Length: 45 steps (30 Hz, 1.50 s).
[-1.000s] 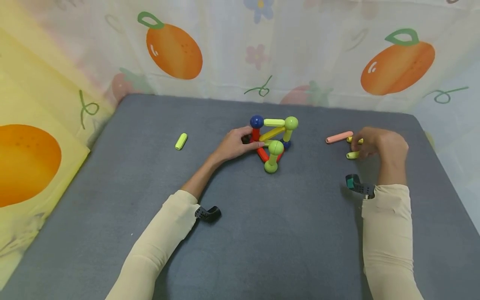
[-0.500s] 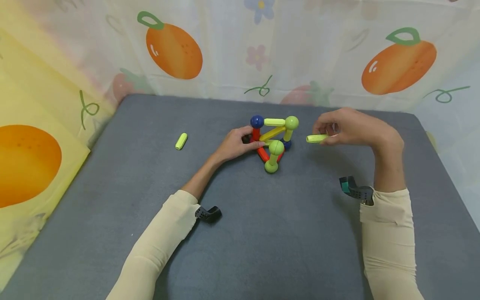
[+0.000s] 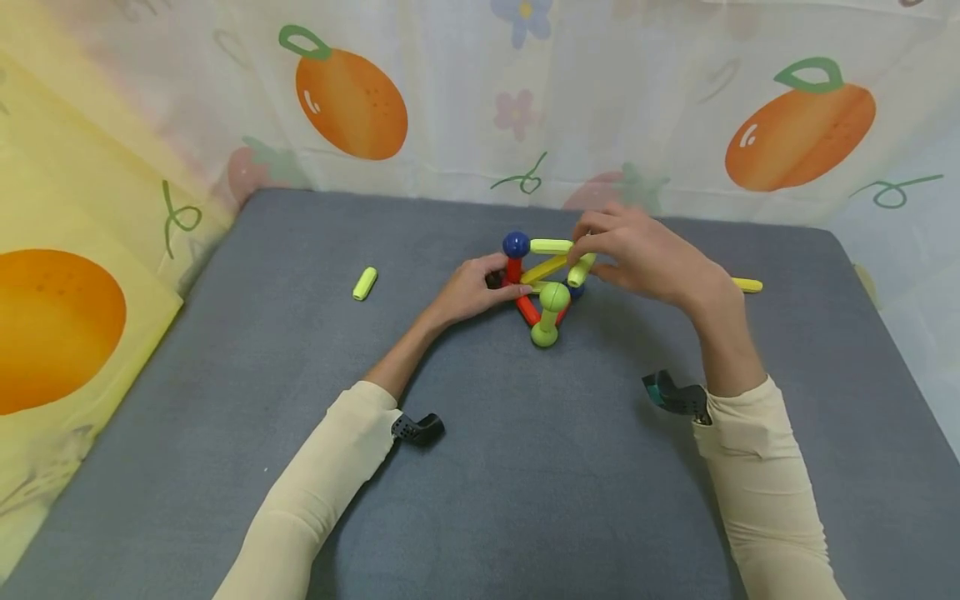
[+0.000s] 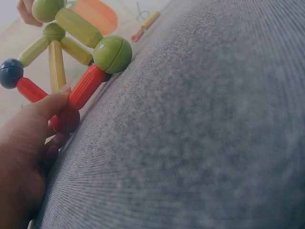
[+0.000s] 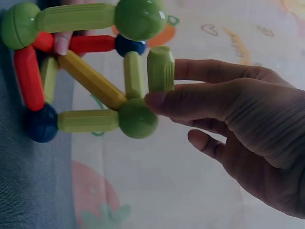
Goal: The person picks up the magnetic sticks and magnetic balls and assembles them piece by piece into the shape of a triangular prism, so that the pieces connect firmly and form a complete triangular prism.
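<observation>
A frame of coloured rods and balls stands on the grey table, with a blue ball (image 3: 516, 244) and a green ball (image 3: 555, 297) at upper corners. My left hand (image 3: 468, 292) holds its left corner, thumb and fingers about the red ball (image 4: 66, 120) and the rods there. Between thumb and fingers, my right hand (image 3: 637, 250) pinches a short light-green rod (image 5: 161, 71). That rod's lower end is close against another upper green ball (image 5: 138, 118); whether they touch is hidden by the thumb. In the head view my right fingers cover this ball.
A loose light-green rod (image 3: 365, 283) lies left of the frame. To the right lies a yellow rod (image 3: 747, 285), partly behind my right wrist. A pink rod (image 4: 137, 35) shows beside it in the left wrist view. A fruit-printed curtain (image 3: 450, 100) hangs behind the table (image 3: 487, 483).
My right hand has picked up a light-green rod from the right side and carried it left to the frame's upper right corner. My left hand has stayed in place.
</observation>
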{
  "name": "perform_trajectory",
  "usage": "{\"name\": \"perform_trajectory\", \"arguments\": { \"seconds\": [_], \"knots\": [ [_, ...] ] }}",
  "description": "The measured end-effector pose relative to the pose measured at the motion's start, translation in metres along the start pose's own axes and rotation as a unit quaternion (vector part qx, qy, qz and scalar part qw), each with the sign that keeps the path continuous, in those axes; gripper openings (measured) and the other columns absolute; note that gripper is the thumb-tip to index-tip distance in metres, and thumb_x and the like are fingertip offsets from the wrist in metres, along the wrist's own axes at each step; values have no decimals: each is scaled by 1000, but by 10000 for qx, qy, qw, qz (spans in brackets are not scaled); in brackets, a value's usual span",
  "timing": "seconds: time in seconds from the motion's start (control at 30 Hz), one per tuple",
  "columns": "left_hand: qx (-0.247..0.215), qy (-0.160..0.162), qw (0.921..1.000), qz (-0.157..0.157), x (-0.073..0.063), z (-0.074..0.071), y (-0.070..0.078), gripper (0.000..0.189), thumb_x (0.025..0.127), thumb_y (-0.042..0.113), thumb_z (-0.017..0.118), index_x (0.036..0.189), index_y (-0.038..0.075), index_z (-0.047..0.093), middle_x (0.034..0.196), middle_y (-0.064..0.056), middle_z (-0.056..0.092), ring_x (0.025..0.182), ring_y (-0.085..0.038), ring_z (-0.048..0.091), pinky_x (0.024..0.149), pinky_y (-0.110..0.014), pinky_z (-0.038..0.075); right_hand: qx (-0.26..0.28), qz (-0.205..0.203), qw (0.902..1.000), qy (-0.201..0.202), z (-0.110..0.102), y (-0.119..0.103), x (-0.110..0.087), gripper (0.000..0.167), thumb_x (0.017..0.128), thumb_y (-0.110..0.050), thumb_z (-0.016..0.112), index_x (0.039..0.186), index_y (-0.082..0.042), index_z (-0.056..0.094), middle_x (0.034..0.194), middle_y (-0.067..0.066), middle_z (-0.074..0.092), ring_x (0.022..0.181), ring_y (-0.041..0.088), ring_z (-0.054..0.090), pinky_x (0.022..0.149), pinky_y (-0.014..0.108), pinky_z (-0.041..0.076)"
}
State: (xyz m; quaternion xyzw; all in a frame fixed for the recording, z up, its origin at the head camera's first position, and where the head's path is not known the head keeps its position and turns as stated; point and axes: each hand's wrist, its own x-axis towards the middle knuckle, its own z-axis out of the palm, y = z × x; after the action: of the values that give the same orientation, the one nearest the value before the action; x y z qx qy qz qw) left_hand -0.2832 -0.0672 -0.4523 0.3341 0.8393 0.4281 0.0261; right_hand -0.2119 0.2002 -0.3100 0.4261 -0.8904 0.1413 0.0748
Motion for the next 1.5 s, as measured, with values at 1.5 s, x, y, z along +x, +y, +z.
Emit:
{"name": "perform_trajectory", "arguments": {
  "seconds": [1.5],
  "knots": [
    [-151,-553,9982,-191,1,-9,2,30,94,29,80,112,9,66,100,-8,65,91,-19,60,85,-30,48,3046,2693,9006,-1534,77,58,2,15,102,-11,63,105,3,68,84,13,67,73,20,56,69,34,45]
  ]
}}
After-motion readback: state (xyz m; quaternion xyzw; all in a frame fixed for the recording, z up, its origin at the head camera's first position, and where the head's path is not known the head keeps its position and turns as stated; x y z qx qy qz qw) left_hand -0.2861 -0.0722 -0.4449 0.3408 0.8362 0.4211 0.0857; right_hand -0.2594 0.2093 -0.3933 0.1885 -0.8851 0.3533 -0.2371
